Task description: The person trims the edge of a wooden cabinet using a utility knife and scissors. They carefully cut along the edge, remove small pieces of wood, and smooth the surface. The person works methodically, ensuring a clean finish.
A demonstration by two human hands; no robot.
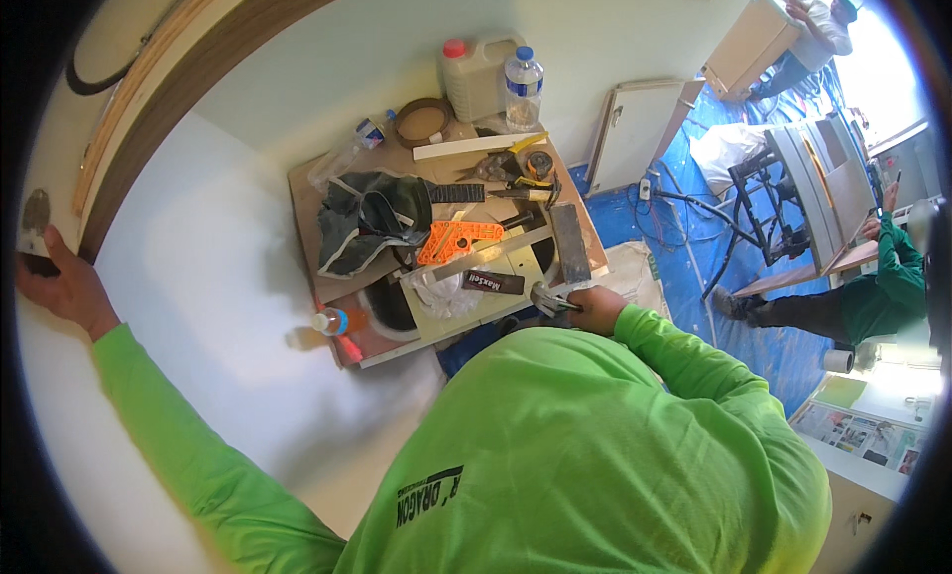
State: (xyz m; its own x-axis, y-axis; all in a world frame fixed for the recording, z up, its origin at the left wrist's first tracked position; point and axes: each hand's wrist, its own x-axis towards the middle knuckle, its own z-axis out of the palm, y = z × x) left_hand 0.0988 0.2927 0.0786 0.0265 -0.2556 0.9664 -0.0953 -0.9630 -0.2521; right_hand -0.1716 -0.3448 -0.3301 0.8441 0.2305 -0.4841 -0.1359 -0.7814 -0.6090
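Observation:
At the far left, my left hand reaches up to a pale panel edge beside a brown wooden frame. Its fingers are spread, touching the edge next to a dark recess; a small greyish fitting sits just above. My right hand is closed around what looks like a claw hammer, its metal head showing at the near edge of a cluttered work table. Close by lie a grey rectangular block, a dark small box and an orange plastic tool.
The table also bears a dark cloth bag, a tape roll, a tape measure, a jug and bottles. Blue sheeting covers the floor at right. A green-sleeved person works beside a folding stand; another person is farther back.

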